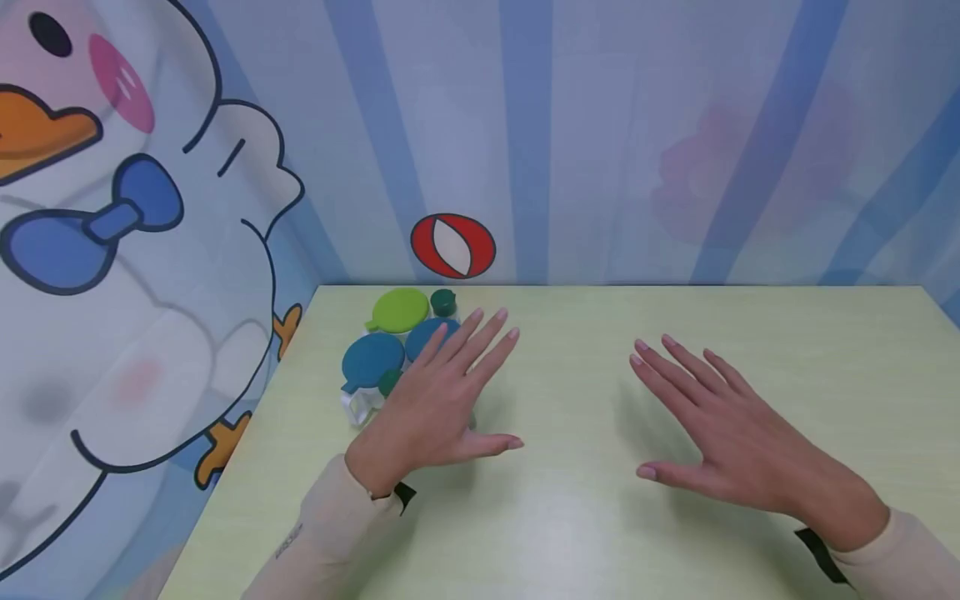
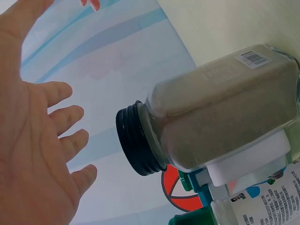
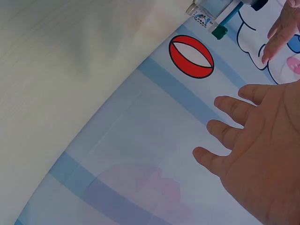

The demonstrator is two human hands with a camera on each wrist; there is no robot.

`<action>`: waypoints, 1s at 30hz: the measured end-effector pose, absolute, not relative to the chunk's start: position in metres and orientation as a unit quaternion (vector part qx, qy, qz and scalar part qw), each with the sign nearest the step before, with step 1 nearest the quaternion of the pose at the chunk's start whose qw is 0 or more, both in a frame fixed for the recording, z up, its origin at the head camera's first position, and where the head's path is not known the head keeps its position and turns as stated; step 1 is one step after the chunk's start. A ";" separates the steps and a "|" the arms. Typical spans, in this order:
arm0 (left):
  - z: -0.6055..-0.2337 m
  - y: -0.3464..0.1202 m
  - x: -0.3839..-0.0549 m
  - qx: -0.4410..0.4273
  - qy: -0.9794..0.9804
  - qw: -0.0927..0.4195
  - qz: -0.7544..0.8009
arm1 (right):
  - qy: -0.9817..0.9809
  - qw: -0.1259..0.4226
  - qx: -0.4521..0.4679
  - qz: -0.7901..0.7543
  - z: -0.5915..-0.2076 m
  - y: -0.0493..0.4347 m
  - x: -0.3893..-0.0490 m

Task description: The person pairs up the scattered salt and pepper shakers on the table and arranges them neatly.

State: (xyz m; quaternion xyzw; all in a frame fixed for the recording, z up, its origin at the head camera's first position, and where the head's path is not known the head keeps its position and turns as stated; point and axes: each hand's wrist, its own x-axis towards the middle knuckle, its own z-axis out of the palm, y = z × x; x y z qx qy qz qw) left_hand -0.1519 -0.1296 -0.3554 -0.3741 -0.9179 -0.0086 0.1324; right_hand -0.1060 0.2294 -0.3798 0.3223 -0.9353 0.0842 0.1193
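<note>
My left hand (image 1: 438,404) is held palm down with fingers spread, over the near side of a group of lidded containers, gripping nothing. In the left wrist view, its palm (image 2: 42,136) faces a clear squarish bottle (image 2: 225,103) with a black screw cap and greyish-brown contents; from the head that bottle is mostly hidden by the hand. Behind it shows a green-capped bottle (image 2: 262,201) with a printed label. My right hand (image 1: 738,442) hovers over the pale table with fingers spread and thumb out. Nothing lies in its palm (image 3: 262,145).
Beyond the left hand stand containers with a light green lid (image 1: 401,310), a blue lid (image 1: 372,360) and a dark green cap (image 1: 443,302). The table (image 1: 570,533) meets a striped blue backdrop (image 1: 600,150) at its far edge. A printed duck panel (image 1: 150,333) rises on the left.
</note>
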 end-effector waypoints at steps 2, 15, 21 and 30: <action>-0.355 -0.130 -0.152 -0.375 -0.918 0.132 -0.011 | -0.935 0.118 0.324 0.088 -0.380 0.229 -0.106; -0.355 -0.144 -0.161 -0.420 -0.891 0.139 -0.098 | -0.931 0.119 0.332 0.098 -0.384 0.228 -0.109; -0.356 -0.156 -0.164 -0.417 -0.886 0.146 -0.138 | -0.931 0.110 0.332 0.101 -0.383 0.226 -0.108; -0.357 -0.172 -0.164 -0.401 -0.892 0.136 -0.159 | -0.934 0.079 0.328 0.119 -0.383 0.223 -0.109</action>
